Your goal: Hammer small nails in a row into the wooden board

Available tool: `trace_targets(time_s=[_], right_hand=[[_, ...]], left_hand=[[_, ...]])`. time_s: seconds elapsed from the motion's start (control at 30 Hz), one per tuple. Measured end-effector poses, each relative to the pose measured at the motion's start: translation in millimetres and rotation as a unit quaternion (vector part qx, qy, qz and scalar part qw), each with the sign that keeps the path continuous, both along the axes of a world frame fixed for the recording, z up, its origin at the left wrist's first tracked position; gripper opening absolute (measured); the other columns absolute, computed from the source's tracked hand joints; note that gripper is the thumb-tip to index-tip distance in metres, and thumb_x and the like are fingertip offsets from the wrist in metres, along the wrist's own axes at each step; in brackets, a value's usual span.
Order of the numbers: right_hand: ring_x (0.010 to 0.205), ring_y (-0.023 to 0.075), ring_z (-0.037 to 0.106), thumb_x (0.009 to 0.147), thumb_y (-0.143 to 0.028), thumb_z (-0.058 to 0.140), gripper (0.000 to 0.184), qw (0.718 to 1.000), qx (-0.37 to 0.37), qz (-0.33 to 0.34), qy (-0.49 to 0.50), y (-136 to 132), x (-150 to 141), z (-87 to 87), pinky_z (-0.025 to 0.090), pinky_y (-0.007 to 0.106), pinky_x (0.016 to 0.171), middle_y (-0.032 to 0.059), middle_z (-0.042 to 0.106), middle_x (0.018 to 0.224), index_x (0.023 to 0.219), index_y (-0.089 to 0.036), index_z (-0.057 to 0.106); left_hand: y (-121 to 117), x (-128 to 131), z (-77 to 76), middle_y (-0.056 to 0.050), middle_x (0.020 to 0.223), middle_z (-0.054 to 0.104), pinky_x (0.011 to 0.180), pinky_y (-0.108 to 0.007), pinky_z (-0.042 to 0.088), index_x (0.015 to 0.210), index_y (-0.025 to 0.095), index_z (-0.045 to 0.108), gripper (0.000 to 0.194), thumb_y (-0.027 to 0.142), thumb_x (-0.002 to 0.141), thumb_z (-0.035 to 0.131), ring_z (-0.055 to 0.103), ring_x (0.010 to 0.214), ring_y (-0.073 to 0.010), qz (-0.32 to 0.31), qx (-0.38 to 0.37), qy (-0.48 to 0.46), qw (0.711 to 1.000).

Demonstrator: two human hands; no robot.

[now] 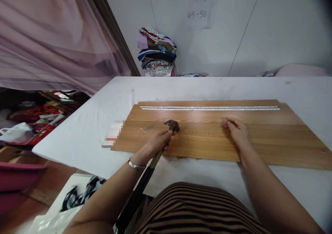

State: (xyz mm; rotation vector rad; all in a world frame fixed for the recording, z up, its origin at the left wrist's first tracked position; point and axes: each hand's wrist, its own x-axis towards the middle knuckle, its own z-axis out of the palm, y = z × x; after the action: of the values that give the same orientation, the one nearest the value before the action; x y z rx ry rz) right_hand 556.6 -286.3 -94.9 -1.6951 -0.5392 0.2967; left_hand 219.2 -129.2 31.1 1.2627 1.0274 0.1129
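Observation:
My left hand (158,142) is wrapped round the shaft of a claw hammer (150,171), close below its metal head. The hammer head rests over a wooden board (202,149) that lies flat in front of me. A row of small dark dots (196,133) runs to the right from the head; whether they are nail heads or holes I cannot tell. Several loose nails (147,129) lie on the board left of the hammer. Over the board's right half, my right hand (238,132) has thumb and fingertips pinched together; anything between them is too small to make out.
Two thin white marked strips (210,108) lie along the board's far side. The board is on a white table (85,126), with a blurred small box (114,133) at its left. Folded clothes (157,52) are stacked behind the table against the wall. A pinkish curtain (57,36) hangs at left.

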Motion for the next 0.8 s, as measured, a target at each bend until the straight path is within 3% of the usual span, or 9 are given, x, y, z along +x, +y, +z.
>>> trace_targets(time_s=[0.23,0.8], right_hand=[[0.071,0.0213,0.072,0.076,-0.050,0.070,0.037,1.000,0.003,-0.003,0.008,1.0,0.0,0.6,0.059,0.037,0.071,0.0053,0.080,0.082,0.099,-0.022,0.080],[0.070,0.0210,0.073,0.076,-0.052,0.069,0.039,1.000,0.004,-0.004,-0.007,1.2,-0.2,0.7,0.058,0.036,0.069,0.0054,0.080,0.081,0.098,-0.022,0.080]], left_hand=[[-1.4,0.2,4.6,0.006,0.063,0.053,0.042,-0.021,0.030,0.115,0.015,0.062,0.054,0.063,0.092,0.066,0.042,0.043,-0.0074,0.006,0.000,-0.012,1.000],[-0.5,1.2,2.0,0.006,0.064,0.054,0.042,-0.020,0.029,0.111,0.016,0.061,0.049,0.062,0.093,0.066,0.042,0.043,-0.0069,-0.003,-0.001,-0.004,1.000]])
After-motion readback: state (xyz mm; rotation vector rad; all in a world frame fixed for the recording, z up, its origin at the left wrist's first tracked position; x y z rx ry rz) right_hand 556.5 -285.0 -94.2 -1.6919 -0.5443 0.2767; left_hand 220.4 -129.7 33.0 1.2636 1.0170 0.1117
